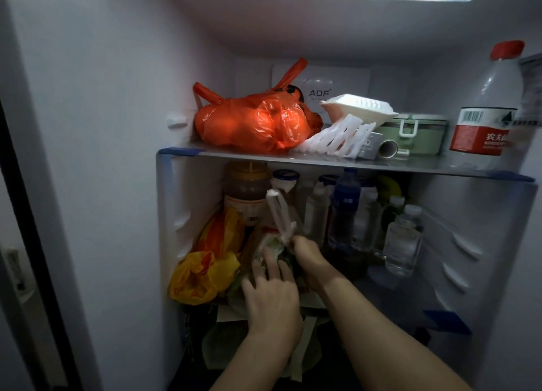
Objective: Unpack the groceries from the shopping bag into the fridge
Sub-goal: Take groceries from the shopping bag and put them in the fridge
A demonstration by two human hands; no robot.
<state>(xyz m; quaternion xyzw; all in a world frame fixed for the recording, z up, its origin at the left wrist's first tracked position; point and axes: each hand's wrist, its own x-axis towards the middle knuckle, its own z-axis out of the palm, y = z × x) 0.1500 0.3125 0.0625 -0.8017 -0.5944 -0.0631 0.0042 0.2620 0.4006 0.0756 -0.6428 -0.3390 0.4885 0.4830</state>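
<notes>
A clear plastic bag of leafy greens (271, 251) sits on the lower fridge shelf (396, 291), held between both hands. Its film is thin, crinkled and glossy; the twisted white handles (280, 214) rise from the right hand as a narrow strip, leaning up and slightly left, so the bag's long axis runs nearly upright. The right hand (308, 261) pinches the gathered neck of the bag where the handles start. The left hand (271, 295) lies on the bag's near side, fingers spread and pressing the plastic.

Just left of the left hand slumps one yellow plastic bag (205, 270), soft and wrinkled. Beyond the hands stands one brown jar (247, 191) with a yellow lid. Past the right hand crowd several clear plastic bottles (403, 241); their count is unclear in the shadow.

Above the hands, the glass upper shelf (322, 160) carries one orange plastic bag (258, 123) with knotted handles, one white foam clamshell box (359, 109), white foam netting (337, 140), one pale green lidded container (413, 135), and one tall red-capped water bottle (488, 103).
</notes>
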